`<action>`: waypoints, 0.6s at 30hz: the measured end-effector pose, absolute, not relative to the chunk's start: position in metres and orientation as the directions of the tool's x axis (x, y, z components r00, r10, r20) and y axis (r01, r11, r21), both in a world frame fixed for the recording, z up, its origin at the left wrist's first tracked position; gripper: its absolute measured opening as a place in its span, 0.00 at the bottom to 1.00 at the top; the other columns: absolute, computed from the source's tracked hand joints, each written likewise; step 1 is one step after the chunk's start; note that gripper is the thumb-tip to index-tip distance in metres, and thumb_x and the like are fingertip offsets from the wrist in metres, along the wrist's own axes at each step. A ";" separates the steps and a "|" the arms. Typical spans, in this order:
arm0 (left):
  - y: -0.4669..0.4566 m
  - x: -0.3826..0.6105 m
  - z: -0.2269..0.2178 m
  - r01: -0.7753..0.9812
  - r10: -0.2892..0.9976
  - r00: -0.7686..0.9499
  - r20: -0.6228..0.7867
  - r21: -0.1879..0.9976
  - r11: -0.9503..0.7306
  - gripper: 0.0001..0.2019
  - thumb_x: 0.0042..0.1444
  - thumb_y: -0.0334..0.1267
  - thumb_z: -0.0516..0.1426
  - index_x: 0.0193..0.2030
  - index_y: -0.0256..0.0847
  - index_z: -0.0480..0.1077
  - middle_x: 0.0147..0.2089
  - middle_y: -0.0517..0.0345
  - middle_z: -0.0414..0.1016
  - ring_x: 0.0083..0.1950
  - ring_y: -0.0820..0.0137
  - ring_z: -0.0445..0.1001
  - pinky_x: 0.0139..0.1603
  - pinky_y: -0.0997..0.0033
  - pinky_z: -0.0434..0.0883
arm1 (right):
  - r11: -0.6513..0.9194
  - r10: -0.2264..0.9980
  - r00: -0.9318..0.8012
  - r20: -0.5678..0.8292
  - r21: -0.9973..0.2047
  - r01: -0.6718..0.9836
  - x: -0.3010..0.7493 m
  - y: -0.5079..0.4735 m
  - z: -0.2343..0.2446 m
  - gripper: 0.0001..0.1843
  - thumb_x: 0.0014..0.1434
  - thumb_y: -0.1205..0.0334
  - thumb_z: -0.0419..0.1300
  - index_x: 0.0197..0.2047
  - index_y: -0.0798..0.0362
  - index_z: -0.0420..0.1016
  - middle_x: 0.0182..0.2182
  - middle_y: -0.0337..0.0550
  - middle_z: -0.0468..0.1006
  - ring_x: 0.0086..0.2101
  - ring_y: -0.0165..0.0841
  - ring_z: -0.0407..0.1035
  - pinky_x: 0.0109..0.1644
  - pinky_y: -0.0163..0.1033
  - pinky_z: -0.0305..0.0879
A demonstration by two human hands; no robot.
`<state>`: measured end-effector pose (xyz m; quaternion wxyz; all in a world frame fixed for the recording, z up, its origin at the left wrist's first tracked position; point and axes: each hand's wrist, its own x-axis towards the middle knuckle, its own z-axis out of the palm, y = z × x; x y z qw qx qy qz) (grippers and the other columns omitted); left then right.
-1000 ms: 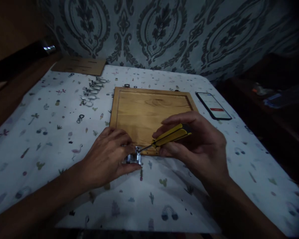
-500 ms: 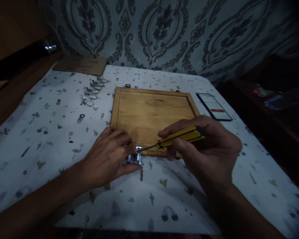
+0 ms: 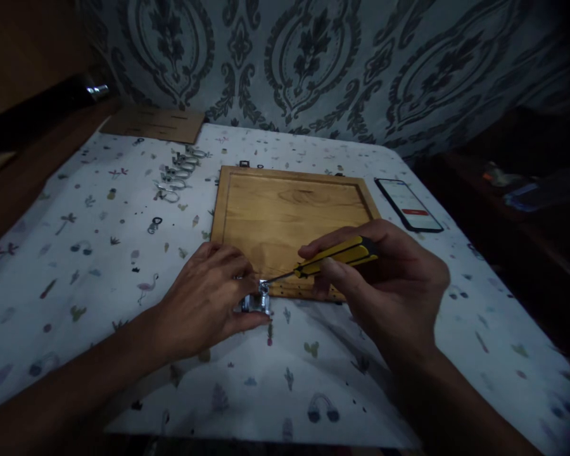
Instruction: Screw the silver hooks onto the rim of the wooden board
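A framed wooden board lies flat on the patterned tablecloth. At its near left corner a shiny metal latch is pinched between the thumb and fingers of my left hand. My right hand grips a yellow and black screwdriver by its handle. The screwdriver's shaft slants down to the left, its tip at the upper part of the latch. Whether the tip sits in a screw is too small to tell. Small dark holes run along the board's near edge.
Several metal latches lie in a row to the left of the board. A phone with a lit screen rests at the right. A brown cardboard piece lies at the far left, by the patterned curtain.
My right hand and the screwdriver have shifted slightly left, and the handle has turned a little in my fingers. My left hand stays in place on the latch.
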<state>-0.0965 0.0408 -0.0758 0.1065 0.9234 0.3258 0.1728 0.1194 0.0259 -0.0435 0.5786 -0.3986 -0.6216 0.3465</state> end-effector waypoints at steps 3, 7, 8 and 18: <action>0.041 -0.097 -0.076 0.565 0.639 0.726 0.252 0.312 -0.764 0.16 0.60 0.52 0.63 0.43 0.41 0.79 0.43 0.55 0.79 0.49 0.58 0.75 0.54 0.53 0.63 | 0.445 0.895 -0.025 0.445 -0.891 0.094 0.120 0.026 -0.044 0.06 0.56 0.66 0.71 0.35 0.50 0.78 0.34 0.39 0.82 0.21 0.27 0.73 0.21 0.31 0.74; 0.041 -0.097 -0.077 0.563 0.638 0.729 0.248 0.312 -0.765 0.16 0.60 0.53 0.63 0.43 0.42 0.79 0.43 0.55 0.79 0.49 0.58 0.75 0.53 0.53 0.64 | 0.444 0.896 -0.061 0.440 -0.889 0.115 0.121 0.026 -0.042 0.10 0.54 0.62 0.73 0.39 0.49 0.79 0.34 0.39 0.81 0.25 0.28 0.76 0.24 0.31 0.75; 0.041 -0.097 -0.077 0.564 0.638 0.729 0.248 0.310 -0.765 0.16 0.60 0.53 0.63 0.43 0.42 0.79 0.43 0.55 0.79 0.49 0.58 0.74 0.53 0.53 0.64 | 0.442 0.897 -0.081 0.435 -0.888 0.125 0.121 0.026 -0.042 0.12 0.55 0.60 0.73 0.42 0.48 0.80 0.35 0.40 0.81 0.26 0.29 0.76 0.26 0.31 0.76; 0.041 -0.096 -0.076 0.564 0.634 0.729 0.258 0.298 -0.770 0.16 0.58 0.52 0.65 0.42 0.41 0.79 0.43 0.54 0.79 0.48 0.58 0.75 0.52 0.53 0.64 | 0.425 0.904 -0.107 0.413 -0.894 0.141 0.121 0.025 -0.039 0.05 0.56 0.66 0.71 0.37 0.51 0.80 0.39 0.41 0.82 0.22 0.25 0.73 0.20 0.29 0.74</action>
